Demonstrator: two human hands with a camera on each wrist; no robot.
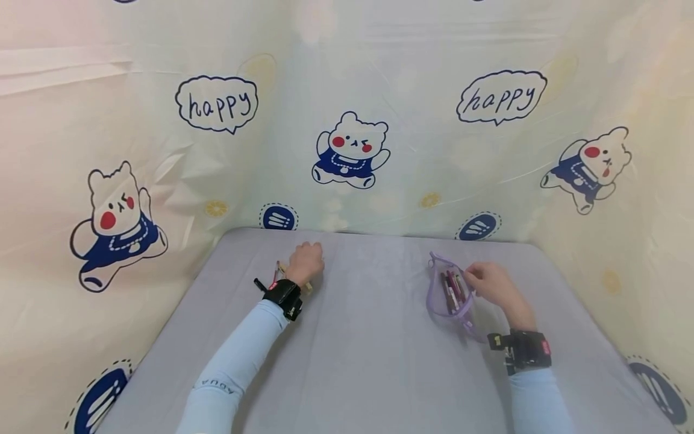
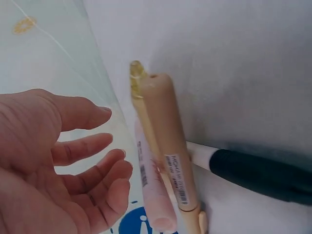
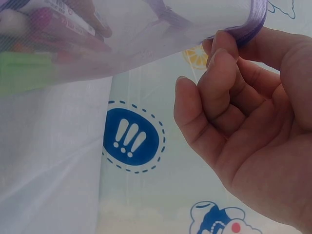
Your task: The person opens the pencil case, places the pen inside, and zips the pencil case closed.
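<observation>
On the left side of the table, my left hand is over a small group of pens. In the left wrist view its fingers are loosely bent and apart, with nothing between them. Beside them are a tan pen, a pink pen and a dark-gripped pen; a yellowish clear tip shows behind the tan one. My right hand pinches the purple edge of a see-through mesh pencil pouch between thumb and fingertip. Several pens lie inside the pouch, whose mouth gapes.
A grey cloth covers the table. Behind and at both sides hangs a pale printed curtain with cartoon bears and lettering, meeting the table's back edge. Both wrists wear black camera straps.
</observation>
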